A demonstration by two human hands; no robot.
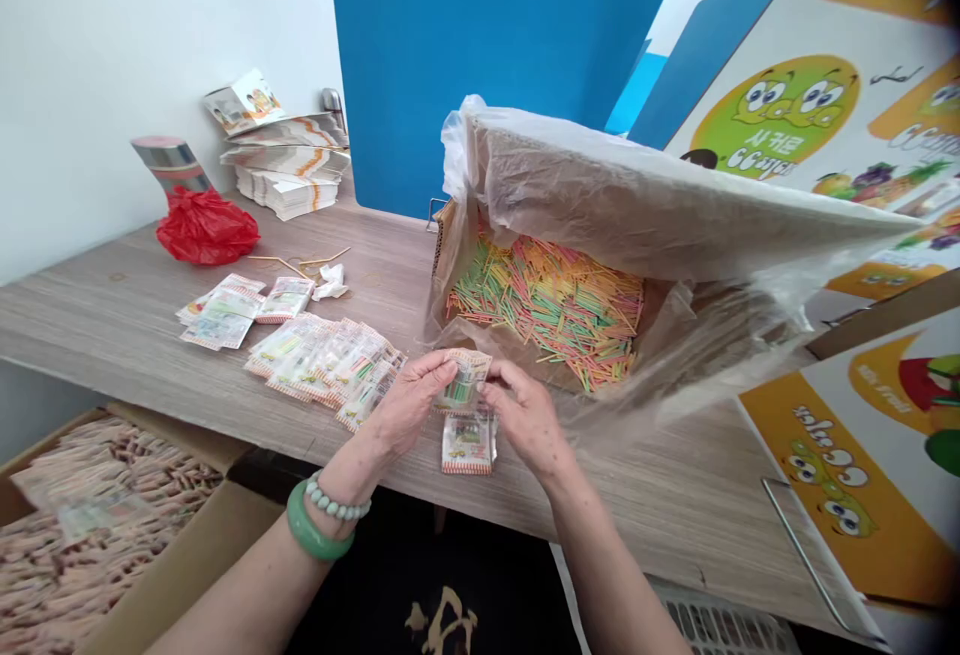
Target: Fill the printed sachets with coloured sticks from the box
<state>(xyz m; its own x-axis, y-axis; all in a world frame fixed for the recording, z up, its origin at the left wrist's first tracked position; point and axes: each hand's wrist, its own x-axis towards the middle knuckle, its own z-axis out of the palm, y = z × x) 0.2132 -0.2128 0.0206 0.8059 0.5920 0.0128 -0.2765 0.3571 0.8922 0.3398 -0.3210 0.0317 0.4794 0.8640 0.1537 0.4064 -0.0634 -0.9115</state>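
Observation:
A small clear packet with a printed, striped edge is held up between both hands, and green sticks show inside it. My left hand pinches its left side with thumb and finger. On the opposite side, my right hand grips the packet's edge. Just below, a small stack of packets lies at the table's front edge. To the left, several filled packets are spread overlapping. Beyond my hands, a box lined with clear plastic holds a heap of thin coloured sticks.
More packets lie farther left, near a red plastic bag and loose sticks. Stacked folded cartons stand at the back. An open cardboard box full of packets sits lower left. Printed cartons crowd the right side.

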